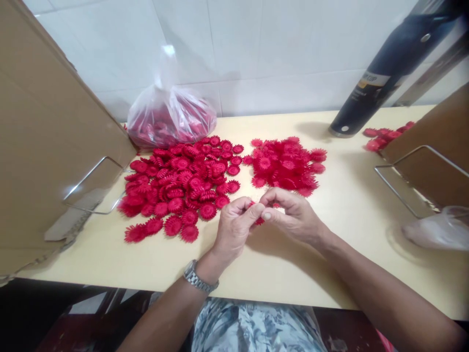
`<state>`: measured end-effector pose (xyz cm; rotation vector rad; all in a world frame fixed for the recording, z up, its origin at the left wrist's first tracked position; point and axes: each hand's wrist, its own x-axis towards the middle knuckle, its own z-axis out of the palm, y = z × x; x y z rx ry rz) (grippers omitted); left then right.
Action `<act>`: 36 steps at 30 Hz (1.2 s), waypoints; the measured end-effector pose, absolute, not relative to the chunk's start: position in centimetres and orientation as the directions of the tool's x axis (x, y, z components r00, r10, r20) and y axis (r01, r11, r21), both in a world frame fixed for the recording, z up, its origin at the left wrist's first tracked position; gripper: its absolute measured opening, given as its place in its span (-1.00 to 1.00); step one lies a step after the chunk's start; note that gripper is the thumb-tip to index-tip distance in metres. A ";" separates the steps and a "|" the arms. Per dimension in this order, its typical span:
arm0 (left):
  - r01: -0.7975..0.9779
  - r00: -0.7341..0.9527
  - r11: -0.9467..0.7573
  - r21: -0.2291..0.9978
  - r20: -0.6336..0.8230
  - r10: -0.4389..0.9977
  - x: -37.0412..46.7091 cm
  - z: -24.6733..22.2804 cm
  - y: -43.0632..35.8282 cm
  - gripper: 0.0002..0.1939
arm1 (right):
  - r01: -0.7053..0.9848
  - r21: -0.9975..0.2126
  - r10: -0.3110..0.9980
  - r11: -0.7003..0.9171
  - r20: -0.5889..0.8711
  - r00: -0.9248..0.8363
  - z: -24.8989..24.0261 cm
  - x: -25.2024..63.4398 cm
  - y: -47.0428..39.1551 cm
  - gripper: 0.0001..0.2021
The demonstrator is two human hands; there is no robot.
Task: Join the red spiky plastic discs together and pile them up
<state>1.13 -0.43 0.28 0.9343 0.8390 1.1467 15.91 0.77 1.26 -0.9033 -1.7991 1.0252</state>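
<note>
Both hands meet above the table in front of the piles, fingertips pinched together. My left hand [234,222] and my right hand [293,215] grip one small red toothed disc [260,221], mostly hidden behind the fingers and thumbs. To the left lies a wide heap of thick dark-red toothed discs [179,183]. Just beyond my hands sits a second heap of thinner, lighter red toothed pieces [284,164]. A silver watch [200,277] is on my left wrist.
A clear plastic bag [172,120] of red pieces stands by the tiled wall. Cardboard panels [47,132] flank the table [293,278], with bent metal wires beside them. At the back right are a dark bottle [381,78] and more red pieces [384,137]. A plastic bag [439,230] lies right.
</note>
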 end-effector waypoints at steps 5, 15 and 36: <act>-0.301 0.220 0.128 0.945 -0.062 0.973 1.0 0.3 -0.5 -0.63 | 0.107 -0.963 0.896 0.246 0.184 -0.404 1.0 16.2 0.8 -0.81; -0.242 0.373 0.061 0.968 0.034 0.927 -0.1 0.6 -0.3 -0.80 | -0.035 -0.985 0.903 0.172 0.171 -0.394 1.4 16.8 1.1 -0.81; 0.314 0.215 -0.150 0.937 0.084 0.973 1.4 2.5 4.2 -0.87 | 0.014 -0.996 0.976 0.089 0.085 -0.200 2.5 18.3 2.5 -0.73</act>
